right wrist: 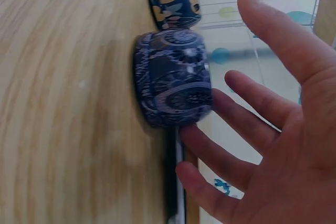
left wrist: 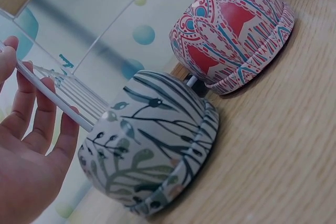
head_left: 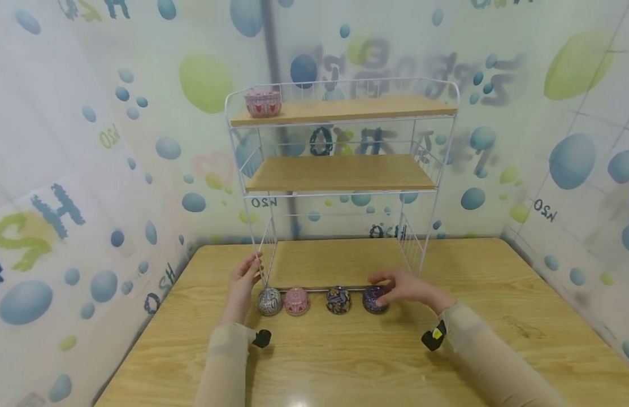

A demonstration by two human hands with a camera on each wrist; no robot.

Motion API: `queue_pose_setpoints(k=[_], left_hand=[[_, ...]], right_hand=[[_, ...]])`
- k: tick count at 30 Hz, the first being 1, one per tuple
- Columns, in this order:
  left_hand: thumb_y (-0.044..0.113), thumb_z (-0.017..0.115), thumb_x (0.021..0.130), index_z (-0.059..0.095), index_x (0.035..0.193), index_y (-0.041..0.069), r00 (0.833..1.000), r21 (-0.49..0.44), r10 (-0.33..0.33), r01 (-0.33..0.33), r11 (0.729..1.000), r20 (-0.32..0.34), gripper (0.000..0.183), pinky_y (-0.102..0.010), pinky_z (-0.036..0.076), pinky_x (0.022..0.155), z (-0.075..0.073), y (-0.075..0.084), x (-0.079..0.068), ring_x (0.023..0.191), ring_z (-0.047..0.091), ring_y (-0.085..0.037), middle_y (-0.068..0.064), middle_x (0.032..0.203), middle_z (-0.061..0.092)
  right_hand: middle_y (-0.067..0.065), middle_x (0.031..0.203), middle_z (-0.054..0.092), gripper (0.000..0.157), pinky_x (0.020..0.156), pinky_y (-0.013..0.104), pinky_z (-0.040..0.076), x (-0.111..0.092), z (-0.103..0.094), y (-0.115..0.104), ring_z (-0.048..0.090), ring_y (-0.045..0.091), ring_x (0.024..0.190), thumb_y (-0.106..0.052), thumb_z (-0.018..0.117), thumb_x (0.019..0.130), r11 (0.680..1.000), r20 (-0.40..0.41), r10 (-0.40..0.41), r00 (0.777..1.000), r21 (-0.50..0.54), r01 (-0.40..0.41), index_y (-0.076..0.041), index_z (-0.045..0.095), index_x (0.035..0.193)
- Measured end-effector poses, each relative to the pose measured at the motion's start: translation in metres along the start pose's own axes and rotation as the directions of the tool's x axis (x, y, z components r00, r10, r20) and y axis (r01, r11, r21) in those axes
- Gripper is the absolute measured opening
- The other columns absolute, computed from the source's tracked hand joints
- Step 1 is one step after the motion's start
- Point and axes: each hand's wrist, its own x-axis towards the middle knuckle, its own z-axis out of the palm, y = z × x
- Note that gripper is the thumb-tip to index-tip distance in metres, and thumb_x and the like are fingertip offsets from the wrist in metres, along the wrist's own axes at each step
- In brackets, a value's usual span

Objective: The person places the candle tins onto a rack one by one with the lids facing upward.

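Note:
Several small round patterned tins stand in a row along the rack's front bottom edge. At the left end, a white tin with dark leaves [left wrist: 149, 142] sits beside a pink-and-red tin [left wrist: 231, 30]. Farther right are a dark flowered tin [head_left: 338, 300] and a dark purple tin [right wrist: 176, 80]. My left hand [head_left: 246, 277] holds the front left post of the white wire shelf rack [left wrist: 55, 98] between thumb and fingers, just above the leaf tin. My right hand [right wrist: 268, 135] is spread at the purple tin, its fingertips right by the tin's side and its thumb apart from it.
The rack has wooden boards, including a middle shelf [head_left: 339, 172] and a top shelf [head_left: 365, 109]. Another pink patterned tin [head_left: 263, 104] sits at the left of the top shelf. Beneath is a wooden table [head_left: 314, 362], with a bubble-patterned curtain [head_left: 202, 141] behind.

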Motion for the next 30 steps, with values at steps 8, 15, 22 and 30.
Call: queue_pose_setpoints(k=[8, 15, 22, 30], left_hand=[[0.022, 0.056, 0.100, 0.055, 0.130, -0.004, 1.000, 0.007, 0.023, -0.024, 1.000, 0.004, 0.040, -0.034, 0.047, 0.089, -0.001, -0.002, 0.000, 0.096, 0.052, -0.014, -0.013, 0.113, 0.057], [0.015, 0.052, 0.102, 0.053, 0.131, -0.006, 1.000, -0.026, -0.005, 0.006, 1.000, 0.015, 0.037, -0.045, 0.041, 0.098, 0.002, 0.009, -0.006, 0.100, 0.052, -0.019, -0.007, 0.108, 0.059], [0.020, 0.054, 0.101, 0.053, 0.132, -0.004, 1.000, -0.014, 0.012, -0.012, 1.000, 0.002, 0.039, -0.034, 0.045, 0.091, 0.002, 0.002, -0.003, 0.096, 0.052, -0.012, 0.010, 0.100, 0.062], [0.018, 0.053, 0.101, 0.054, 0.132, -0.003, 1.000, -0.036, -0.012, 0.012, 0.999, -0.003, 0.038, -0.037, 0.044, 0.092, 0.001, 0.001, 0.000, 0.095, 0.052, -0.013, 0.001, 0.106, 0.061]], right_hand=[[0.020, 0.131, 0.056, 0.057, 0.092, 0.051, 0.046, 0.003, 0.009, 0.006, 0.056, 0.041, 0.113, -0.019, 0.079, 0.080, 0.999, -0.039, 0.029, 0.999, -0.043, -0.031, -0.001, 0.058, 0.130], [0.019, 0.127, 0.058, 0.054, 0.087, 0.047, 0.049, 0.003, 0.012, 0.005, 0.058, 0.037, 0.108, -0.018, 0.079, 0.080, 0.996, -0.070, 0.060, 0.996, -0.058, -0.064, -0.003, 0.061, 0.128], [0.017, 0.124, 0.060, 0.052, 0.089, 0.050, 0.047, 0.000, 0.012, 0.005, 0.058, 0.037, 0.108, -0.018, 0.080, 0.078, 0.994, -0.076, 0.063, 0.995, -0.089, -0.070, -0.005, 0.062, 0.126], [0.017, 0.124, 0.058, 0.058, 0.090, 0.048, 0.047, -0.002, 0.014, 0.005, 0.058, 0.032, 0.107, -0.021, 0.081, 0.078, 0.992, -0.058, 0.085, 0.995, -0.088, -0.090, -0.006, 0.059, 0.130]])
